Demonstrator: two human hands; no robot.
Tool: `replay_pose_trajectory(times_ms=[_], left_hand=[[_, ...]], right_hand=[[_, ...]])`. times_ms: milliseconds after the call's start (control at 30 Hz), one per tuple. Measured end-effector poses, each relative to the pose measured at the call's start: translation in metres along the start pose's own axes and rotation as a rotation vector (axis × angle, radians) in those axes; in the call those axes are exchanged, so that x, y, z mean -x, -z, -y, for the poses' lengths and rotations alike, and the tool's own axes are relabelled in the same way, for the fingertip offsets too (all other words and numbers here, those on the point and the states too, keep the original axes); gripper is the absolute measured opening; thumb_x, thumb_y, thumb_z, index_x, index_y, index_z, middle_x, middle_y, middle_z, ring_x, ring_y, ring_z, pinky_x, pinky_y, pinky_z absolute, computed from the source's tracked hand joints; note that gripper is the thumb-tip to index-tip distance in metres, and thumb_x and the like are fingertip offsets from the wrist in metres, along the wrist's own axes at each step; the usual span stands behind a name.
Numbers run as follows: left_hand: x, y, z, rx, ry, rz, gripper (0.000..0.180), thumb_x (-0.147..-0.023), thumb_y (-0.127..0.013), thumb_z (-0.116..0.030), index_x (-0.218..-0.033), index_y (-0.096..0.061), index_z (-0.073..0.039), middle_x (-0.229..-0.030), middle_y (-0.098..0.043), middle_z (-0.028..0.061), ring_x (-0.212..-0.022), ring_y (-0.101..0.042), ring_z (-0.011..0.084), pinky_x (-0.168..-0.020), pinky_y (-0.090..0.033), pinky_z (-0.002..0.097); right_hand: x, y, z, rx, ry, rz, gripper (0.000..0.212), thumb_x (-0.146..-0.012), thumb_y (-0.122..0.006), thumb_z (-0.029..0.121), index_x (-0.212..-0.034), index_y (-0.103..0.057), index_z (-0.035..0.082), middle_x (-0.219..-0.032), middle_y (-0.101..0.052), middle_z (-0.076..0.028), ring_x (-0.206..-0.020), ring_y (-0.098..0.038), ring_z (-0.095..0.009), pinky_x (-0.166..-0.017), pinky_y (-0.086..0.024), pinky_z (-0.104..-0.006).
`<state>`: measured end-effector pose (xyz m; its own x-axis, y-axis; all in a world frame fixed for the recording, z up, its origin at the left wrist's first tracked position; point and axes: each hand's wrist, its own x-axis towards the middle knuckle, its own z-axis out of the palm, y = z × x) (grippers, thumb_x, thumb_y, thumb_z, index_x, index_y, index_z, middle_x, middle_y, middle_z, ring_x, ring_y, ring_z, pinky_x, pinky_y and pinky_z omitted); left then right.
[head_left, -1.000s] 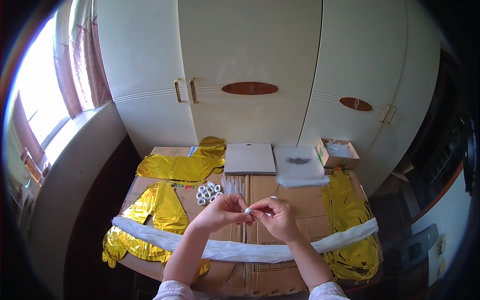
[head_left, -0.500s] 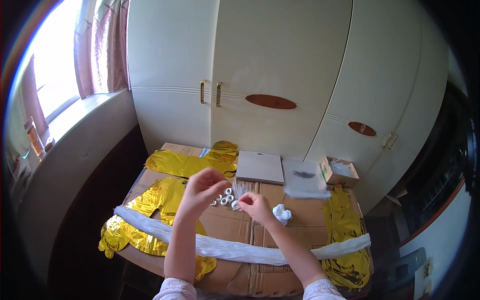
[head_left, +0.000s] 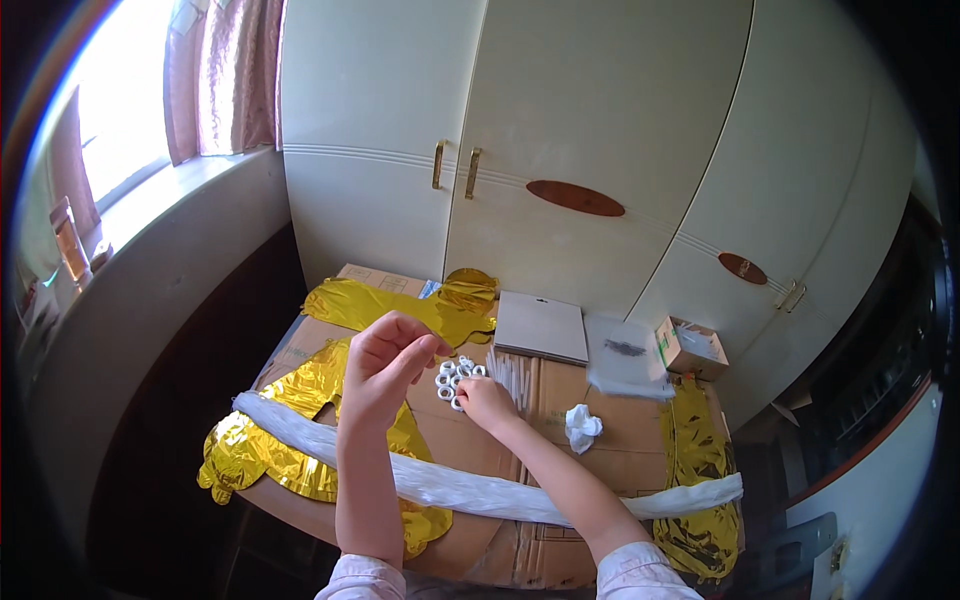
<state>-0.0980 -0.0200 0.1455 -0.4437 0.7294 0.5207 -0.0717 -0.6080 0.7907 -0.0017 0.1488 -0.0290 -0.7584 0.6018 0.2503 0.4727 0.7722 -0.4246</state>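
My left hand [head_left: 385,372] is raised above the table, thumb and forefinger pinched together. Anything at its fingertips is too small to make out. My right hand [head_left: 486,402] reaches down to the right side of a cluster of small white rings [head_left: 446,380], its closed fingertips among them. What those fingers hold, if anything, is hidden. Just beyond the right hand lie thin clear straw-like sticks [head_left: 514,376]. A long bundle of whitish strands [head_left: 470,490] stretches across the table beneath both forearms.
Flattened cardboard [head_left: 600,475] covers the table. Gold foil balloons lie at left [head_left: 310,440], far left [head_left: 380,308] and right [head_left: 697,440]. Crumpled white tissue [head_left: 582,428], grey flat boards [head_left: 541,328], clear plastic bags [head_left: 622,372] and a small open carton [head_left: 690,350] sit around. A wardrobe [head_left: 590,90] stands behind.
My right hand has moved left and down into the ring cluster; a white ring was at its fingertips before. My left hand stays raised and pinched. The whole view has shifted slightly.
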Motion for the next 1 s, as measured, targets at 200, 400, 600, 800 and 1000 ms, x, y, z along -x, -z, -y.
replay_pose_trajectory(times_ms=[200,400,600,800,1000], left_hand=[[0.004,-0.009,-0.002,0.005,0.004,0.034,0.005,-0.082,-0.057,-0.003,-0.077,-0.056,-0.001,-0.074,-0.064,0.0067,-0.059,-0.048,0.0019,-0.051,-0.035,0.0154],[0.009,-0.016,-0.008,-0.014,-0.032,0.040,0.005,-0.081,-0.058,-0.004,-0.078,-0.055,-0.001,-0.073,-0.063,0.0081,-0.061,-0.052,0.0060,-0.056,-0.040,0.0181],[0.007,-0.035,0.003,-0.108,0.040,0.109,0.008,-0.079,-0.059,-0.008,-0.078,-0.056,-0.001,-0.073,-0.062,0.0079,-0.061,-0.054,0.0077,-0.055,-0.040,0.0189],[0.010,-0.038,0.009,-0.037,0.056,0.275,0.007,-0.082,-0.061,-0.004,-0.081,-0.056,0.002,-0.077,-0.061,0.0040,-0.074,-0.057,0.0066,-0.064,-0.044,0.0183],[0.010,-0.036,0.006,-0.043,0.074,0.296,0.008,-0.083,-0.061,-0.006,-0.081,-0.056,0.001,-0.077,-0.060,0.0035,-0.074,-0.057,0.0065,-0.064,-0.044,0.0184]], right_hand=[[0.021,0.010,-0.007,-0.105,0.068,-0.165,0.013,-0.080,-0.056,0.014,-0.088,-0.065,0.009,-0.082,-0.062,-0.012,-0.070,-0.061,-0.028,-0.064,-0.049,-0.0369],[0.097,0.077,0.005,-0.274,0.051,0.132,0.012,-0.078,-0.058,0.016,-0.084,-0.064,0.008,-0.081,-0.063,-0.008,-0.071,-0.062,-0.022,-0.064,-0.050,-0.0333],[0.145,0.079,-0.003,-0.207,0.027,0.267,0.014,-0.079,-0.060,0.021,-0.082,-0.065,0.009,-0.082,-0.060,-0.006,-0.072,-0.060,-0.021,-0.065,-0.049,-0.0327],[0.154,0.069,0.004,-0.229,0.077,0.120,0.014,-0.079,-0.060,0.021,-0.082,-0.065,0.009,-0.082,-0.060,-0.005,-0.072,-0.060,-0.022,-0.065,-0.048,-0.0327],[0.153,0.090,-0.023,-0.137,-0.065,0.268,0.017,-0.078,-0.058,0.024,-0.081,-0.066,0.010,-0.081,-0.061,-0.006,-0.076,-0.060,-0.023,-0.067,-0.048,-0.0352]])
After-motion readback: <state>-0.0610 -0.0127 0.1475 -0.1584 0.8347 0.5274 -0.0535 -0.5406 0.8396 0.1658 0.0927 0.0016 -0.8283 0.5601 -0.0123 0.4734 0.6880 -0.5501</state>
